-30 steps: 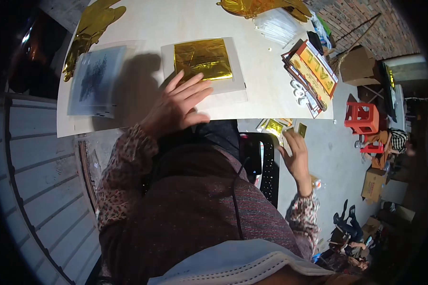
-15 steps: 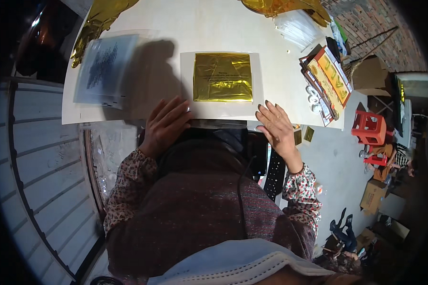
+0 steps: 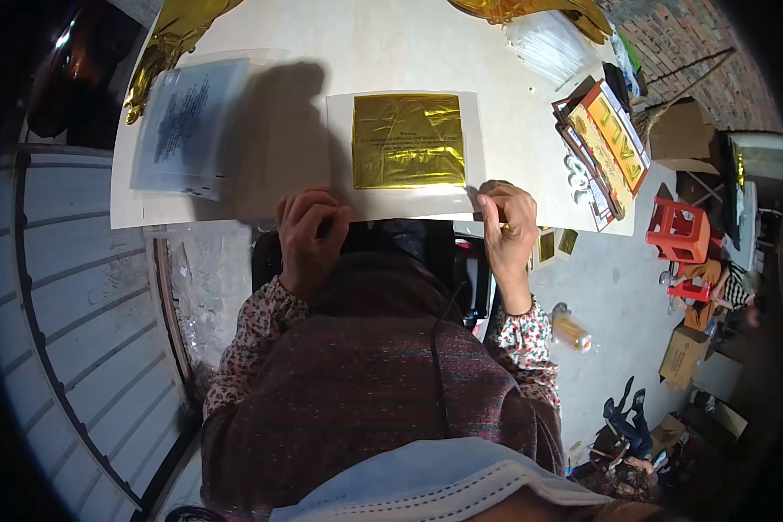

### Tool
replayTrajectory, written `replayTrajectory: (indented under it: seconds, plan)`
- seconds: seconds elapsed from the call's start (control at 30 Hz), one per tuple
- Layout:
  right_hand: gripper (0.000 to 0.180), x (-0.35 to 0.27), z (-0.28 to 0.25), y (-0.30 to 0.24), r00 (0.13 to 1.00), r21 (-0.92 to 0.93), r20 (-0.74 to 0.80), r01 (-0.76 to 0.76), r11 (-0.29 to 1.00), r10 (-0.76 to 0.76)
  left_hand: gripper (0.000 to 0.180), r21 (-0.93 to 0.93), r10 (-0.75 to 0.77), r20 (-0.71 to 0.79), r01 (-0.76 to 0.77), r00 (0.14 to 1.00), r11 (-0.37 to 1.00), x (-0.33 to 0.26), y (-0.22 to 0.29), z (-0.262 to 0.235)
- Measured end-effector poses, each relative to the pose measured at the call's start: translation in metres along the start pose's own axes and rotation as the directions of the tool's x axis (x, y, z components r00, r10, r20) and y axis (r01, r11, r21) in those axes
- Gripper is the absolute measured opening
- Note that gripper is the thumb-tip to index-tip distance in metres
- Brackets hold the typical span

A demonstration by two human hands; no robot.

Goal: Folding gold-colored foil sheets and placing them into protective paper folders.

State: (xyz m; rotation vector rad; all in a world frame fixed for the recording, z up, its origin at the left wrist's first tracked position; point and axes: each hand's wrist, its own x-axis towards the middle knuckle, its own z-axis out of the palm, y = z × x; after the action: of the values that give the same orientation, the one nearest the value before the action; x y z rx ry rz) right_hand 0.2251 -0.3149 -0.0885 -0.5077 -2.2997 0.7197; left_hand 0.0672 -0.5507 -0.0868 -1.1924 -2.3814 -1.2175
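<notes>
A square of crinkled gold foil (image 3: 409, 139) with small dark print lies inside a larger clear plastic sleeve (image 3: 341, 130), flat on the pale table near its front edge. At the sleeve's lower left, my left hand (image 3: 311, 239) has its fingers curled over the table edge; whatever is in them is hidden. My right hand (image 3: 511, 230) is closed at the sleeve's lower right corner, thumb against the bent fingers, and appears to pinch that corner.
Printed clear sheets (image 3: 183, 130) are stacked at the left. Gold film (image 3: 170, 52) drapes over the far left, with more gold film (image 3: 539, 13) at the far right. White plastic strips (image 3: 548, 48) and colourful printed cut-outs (image 3: 605, 148) lie right. Red stools (image 3: 677, 230) stand on the floor.
Both hands have gone from flat, stretched fingers to curled ones at the table's front edge. The right hand has turned so its thumb meets the sleeve's corner. The foil has hardly shifted.
</notes>
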Motion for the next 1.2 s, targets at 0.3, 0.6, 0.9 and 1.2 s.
replayTrajectory:
  seconds: [0.3,0.6,0.9,1.2]
  plan:
    - [0.022,-0.005,0.013,0.007,0.987,-0.187,-0.163,-0.017,0.982,-0.014,0.018,0.179,-0.061,-0.001,0.06,0.998,0.982,0.002,0.001,0.015]
    - [0.01,-0.013,0.002,0.006,0.978,-0.015,-0.205,-0.048,0.999,0.044,0.02,-0.209,-0.294,-0.005,0.286,0.956,0.935,-0.004,-0.003,0.006]
    - [0.074,-0.002,0.025,-0.022,0.897,-0.271,0.393,0.321,0.907,-0.2,0.053,0.373,0.213,0.432,-0.388,0.877,0.843,0.017,0.003,0.018]
    - [0.049,-0.067,-0.043,0.018,0.871,-0.193,0.265,0.468,0.863,-0.413,0.03,-0.056,0.561,0.579,-0.657,0.593,0.752,0.008,0.051,-0.021]
